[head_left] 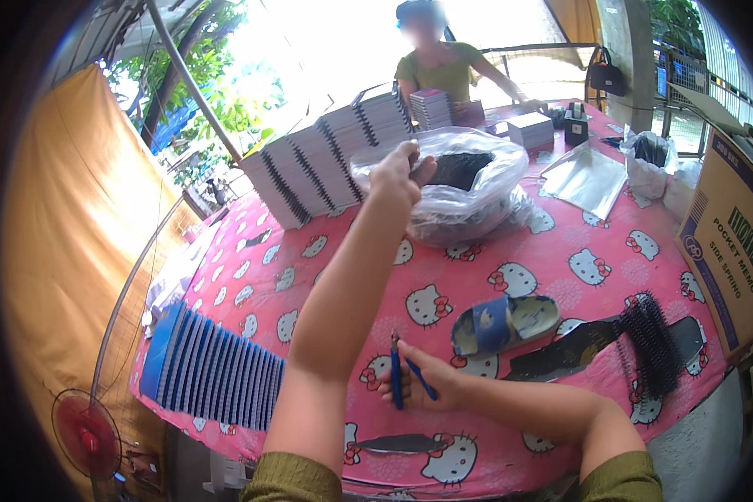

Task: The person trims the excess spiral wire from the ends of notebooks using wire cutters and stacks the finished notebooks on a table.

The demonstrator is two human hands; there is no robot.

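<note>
Here the left hand (397,177) reaches far out and pinches the rim of a big clear plastic bag (468,197) with closed fingers. The bag sits on the pink surface (560,268) with cartoon cats on it, and dark bits fill the bag. Just left of the bag stands a leaning row of white notebooks with black spiral wire (326,159). Nearer to the person than the bag, the right hand (422,383) rests on the surface and is closed around blue-handled pliers (403,375), with the handles sticking out toward the person. Between that hand and the bag lies a blue and yellow slipper (504,322). Right of the slipper lie black spiral coils (651,343) on dark flat sheets (573,351). Far left of the bag, at the edge of the surface, stands a row of blue notebooks (209,368). Behind the bag, another person (443,71) in a green top stands by small stacks of notebooks (431,107).
</note>
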